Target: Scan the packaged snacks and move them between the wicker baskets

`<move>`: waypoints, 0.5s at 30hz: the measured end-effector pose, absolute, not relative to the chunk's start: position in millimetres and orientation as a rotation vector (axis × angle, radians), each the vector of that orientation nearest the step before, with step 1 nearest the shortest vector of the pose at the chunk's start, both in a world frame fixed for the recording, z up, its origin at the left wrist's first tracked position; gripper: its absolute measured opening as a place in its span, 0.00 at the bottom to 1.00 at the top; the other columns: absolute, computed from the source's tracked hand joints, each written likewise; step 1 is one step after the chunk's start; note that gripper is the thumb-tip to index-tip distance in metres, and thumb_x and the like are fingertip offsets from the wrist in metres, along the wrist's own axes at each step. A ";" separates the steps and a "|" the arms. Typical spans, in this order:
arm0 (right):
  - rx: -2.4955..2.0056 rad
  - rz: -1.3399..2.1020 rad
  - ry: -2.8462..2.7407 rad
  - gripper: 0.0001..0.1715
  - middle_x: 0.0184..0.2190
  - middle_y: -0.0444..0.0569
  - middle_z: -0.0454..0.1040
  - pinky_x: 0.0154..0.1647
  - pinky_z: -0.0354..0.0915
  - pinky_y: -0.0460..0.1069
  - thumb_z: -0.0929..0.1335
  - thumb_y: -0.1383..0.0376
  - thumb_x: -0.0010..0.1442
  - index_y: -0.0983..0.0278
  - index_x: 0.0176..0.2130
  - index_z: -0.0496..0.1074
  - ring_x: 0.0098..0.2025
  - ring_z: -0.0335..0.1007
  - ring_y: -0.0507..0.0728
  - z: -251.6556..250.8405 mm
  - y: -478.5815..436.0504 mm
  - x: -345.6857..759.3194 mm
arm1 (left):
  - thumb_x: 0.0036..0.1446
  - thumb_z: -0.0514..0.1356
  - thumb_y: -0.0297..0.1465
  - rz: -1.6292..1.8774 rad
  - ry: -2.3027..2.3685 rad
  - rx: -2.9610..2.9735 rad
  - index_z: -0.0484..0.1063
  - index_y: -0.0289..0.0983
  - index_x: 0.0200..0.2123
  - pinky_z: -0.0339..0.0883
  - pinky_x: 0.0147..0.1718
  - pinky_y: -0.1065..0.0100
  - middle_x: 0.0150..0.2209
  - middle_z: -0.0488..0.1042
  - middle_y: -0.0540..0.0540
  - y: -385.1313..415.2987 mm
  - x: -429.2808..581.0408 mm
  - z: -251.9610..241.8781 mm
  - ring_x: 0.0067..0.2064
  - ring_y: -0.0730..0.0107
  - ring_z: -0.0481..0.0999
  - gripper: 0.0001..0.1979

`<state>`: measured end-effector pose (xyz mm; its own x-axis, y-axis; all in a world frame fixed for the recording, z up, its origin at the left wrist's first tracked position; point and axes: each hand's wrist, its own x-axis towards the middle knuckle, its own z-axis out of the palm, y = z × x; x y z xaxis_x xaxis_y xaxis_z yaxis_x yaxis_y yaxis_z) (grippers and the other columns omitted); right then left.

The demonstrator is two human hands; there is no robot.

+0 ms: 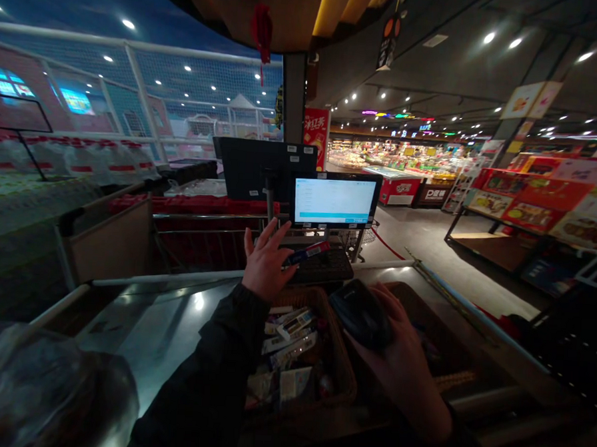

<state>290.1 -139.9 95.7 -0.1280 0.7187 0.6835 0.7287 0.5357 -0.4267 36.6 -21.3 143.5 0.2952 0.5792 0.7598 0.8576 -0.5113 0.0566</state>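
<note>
The left hand [265, 263] is raised over the far end of the tabletop [163, 323], back toward the camera, with its fingers [250, 242] spread apart and pointing up. A slim blue and red packet [307, 253] juts out to the right from the thumb side of this hand, apparently pinched there, though the grip itself is hard to make out. The packet hangs just in front of a dark keyboard [326, 270] and below a lit screen [334, 200] on a stand.

The right hand [401, 362] is lower and nearer, palm up, with its fingers wrapped under a black scanner [361, 313] and clamped on it. The scanner sits above the right edge of a wicker basket [343, 369] and is aimed away from the person, toward the keyboard and the packet.

The basket rests on the tabletop between the two forearms and holds a jumble of small boxes [292, 343] and wrapped goods. A second, dark monitor [264, 168] stands behind the lit screen, with its back to the camera. A clear plastic bag [44, 390] lies at the near left corner. Shelves of red boxes [545, 196] line the aisle on the right.
</note>
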 end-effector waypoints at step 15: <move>-1.403 0.113 -1.816 0.26 0.57 0.58 0.72 0.66 0.59 0.69 0.73 0.58 0.56 0.62 0.53 0.74 0.66 0.60 0.71 65.9 -146.7 282.0 | 0.52 0.68 0.31 -0.756 -1.348 -2.539 0.82 0.44 0.35 0.27 0.67 0.32 0.69 0.60 0.45 -34.1 12.0 76.3 0.71 0.45 0.55 0.06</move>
<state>282.0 -146.7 65.9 -0.0438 0.8398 0.5411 0.7664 0.3756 -0.5210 12.0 -34.1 76.3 0.4633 0.7264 0.5077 0.8120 -0.5774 0.0852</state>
